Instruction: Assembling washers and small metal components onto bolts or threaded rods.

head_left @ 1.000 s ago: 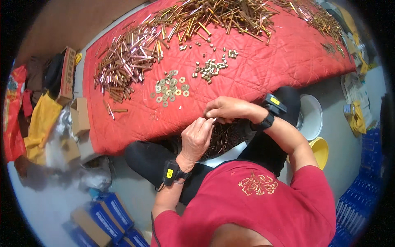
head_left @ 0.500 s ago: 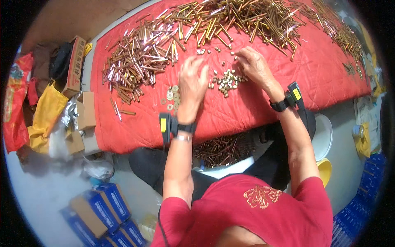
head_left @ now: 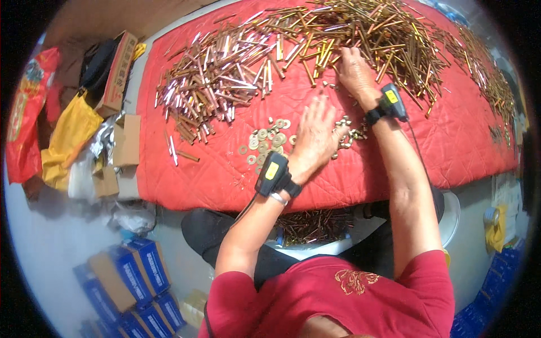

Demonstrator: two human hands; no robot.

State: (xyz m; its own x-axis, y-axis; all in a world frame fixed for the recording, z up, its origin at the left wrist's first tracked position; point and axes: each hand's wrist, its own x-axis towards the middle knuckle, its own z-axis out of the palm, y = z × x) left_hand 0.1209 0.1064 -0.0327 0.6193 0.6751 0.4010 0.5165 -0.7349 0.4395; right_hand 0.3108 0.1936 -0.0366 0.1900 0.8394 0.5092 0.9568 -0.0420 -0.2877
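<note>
The person's left hand (head_left: 316,130) is spread flat, palm down and a little blurred, its thumb beside a cluster of small, shiny, cylindrical metal pieces (head_left: 356,135) on the red quilted cloth (head_left: 236,183). Whether anything sits under that palm, I can't tell. The right hand (head_left: 355,72) reaches farther away, fingers slightly bent, fingertips at the near edge of a heap of long, thin, gold-coloured metal rods (head_left: 389,34). From where I stand, I can't make out if it has hold of one.

Just left of the left wrist lie flat, round, brass-coloured metal washers with centre holes (head_left: 262,134), some overlapping. Past them, farther left, spreads a tangle of pinkish, glossy metal rods (head_left: 214,79), running into the gold heap. Below the cloth's near edge, between the person's legs, is a pile of dark, coppery metal rods (head_left: 315,226). Blue-and-brown cardboard boxes (head_left: 131,270) stand stacked on the floor at the left.
</note>
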